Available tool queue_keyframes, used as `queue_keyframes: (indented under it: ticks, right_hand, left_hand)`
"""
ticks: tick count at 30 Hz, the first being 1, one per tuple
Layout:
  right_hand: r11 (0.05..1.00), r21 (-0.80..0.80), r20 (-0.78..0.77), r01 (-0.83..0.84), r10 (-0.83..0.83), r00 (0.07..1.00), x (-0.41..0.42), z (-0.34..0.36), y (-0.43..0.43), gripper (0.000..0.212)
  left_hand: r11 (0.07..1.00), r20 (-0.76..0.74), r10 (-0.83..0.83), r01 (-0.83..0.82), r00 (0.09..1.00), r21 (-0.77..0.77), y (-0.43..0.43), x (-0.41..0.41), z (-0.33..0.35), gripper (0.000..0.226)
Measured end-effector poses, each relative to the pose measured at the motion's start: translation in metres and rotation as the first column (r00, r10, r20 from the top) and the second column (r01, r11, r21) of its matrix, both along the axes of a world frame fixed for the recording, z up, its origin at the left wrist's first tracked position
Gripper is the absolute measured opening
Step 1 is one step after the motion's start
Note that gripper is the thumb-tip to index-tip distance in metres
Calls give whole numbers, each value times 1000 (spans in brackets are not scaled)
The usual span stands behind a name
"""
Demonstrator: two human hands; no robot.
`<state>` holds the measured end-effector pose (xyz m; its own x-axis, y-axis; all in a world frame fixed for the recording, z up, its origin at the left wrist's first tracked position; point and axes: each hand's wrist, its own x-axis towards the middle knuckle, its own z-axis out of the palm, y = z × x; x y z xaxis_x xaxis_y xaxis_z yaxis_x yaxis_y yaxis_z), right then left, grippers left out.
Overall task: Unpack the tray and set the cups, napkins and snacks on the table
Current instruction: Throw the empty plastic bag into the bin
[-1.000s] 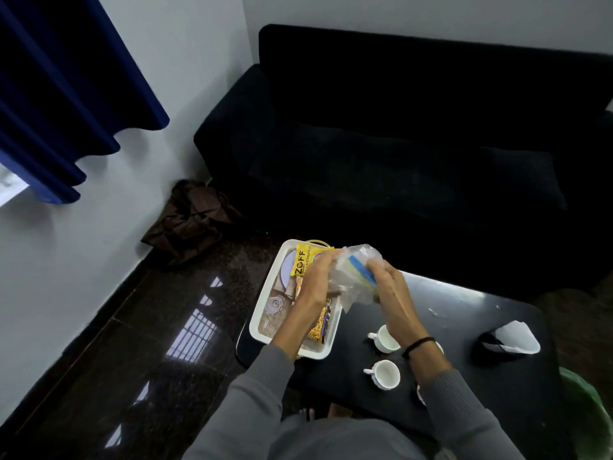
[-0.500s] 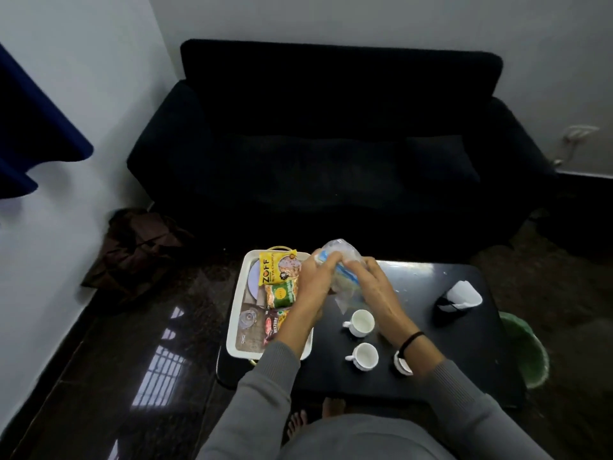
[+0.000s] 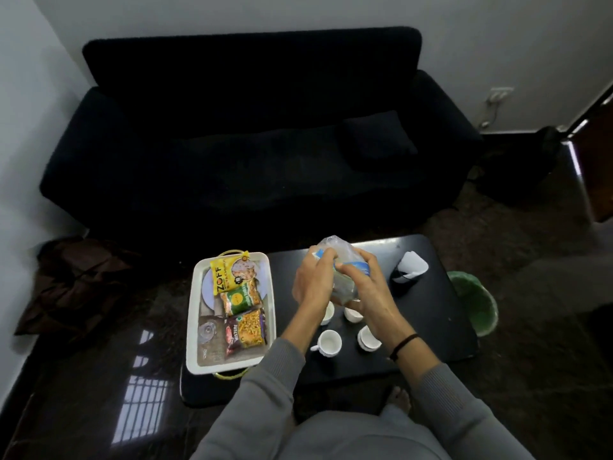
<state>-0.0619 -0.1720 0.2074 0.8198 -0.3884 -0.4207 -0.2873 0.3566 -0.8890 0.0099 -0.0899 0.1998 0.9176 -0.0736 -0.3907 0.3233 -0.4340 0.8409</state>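
Observation:
Both hands grip a clear plastic bag with blue print (image 3: 343,260) above the middle of the black table (image 3: 428,330). My left hand (image 3: 313,282) holds its left side and my right hand (image 3: 370,287) its right side. Below them stand several white cups; one cup (image 3: 328,341) is nearest me, another cup (image 3: 367,336) sits to its right. The white tray (image 3: 195,313) lies at the table's left end with a yellow snack packet (image 3: 232,272), a green packet (image 3: 239,298), a dark mixture packet (image 3: 245,332) and a plate (image 3: 209,287) in it.
A black holder with white napkins (image 3: 409,268) stands at the table's far right. A green bin (image 3: 474,302) sits on the floor right of the table. A black sofa (image 3: 252,144) runs behind it, and a dark bag (image 3: 76,283) lies on the floor at left.
Both hands have carried the plastic bag rightward, off the tray and over the cups. The camera has turned right and tilted, showing more of the sofa and table.

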Motion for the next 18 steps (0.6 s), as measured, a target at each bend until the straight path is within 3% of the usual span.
queue_keyframes:
  ticks: [3, 10, 15, 18]
  right_hand:
    - [1000, -20, 5, 19, -19, 1000, -10, -6, -37, 28]
    - [993, -62, -62, 97, -101, 993, -46, -31, -162, 27]
    - [972, -166, -142, 169, -193, 971, -75, -57, -250, 31]
    - [953, -206, -165, 222, -257, 952, -94, -86, -297, 30]
  left_hand:
    - [985, 81, -53, 39, 995, 166, -36, -13, -4, 41]
    - [960, 51, -178, 162, 983, 229, -153, -52, -13, 42]
    - [939, -87, -320, 328, 943, 101, -227, -67, -49, 45]
    - [924, -160, -379, 383, 911, -10, -273, -78, -80, 33]
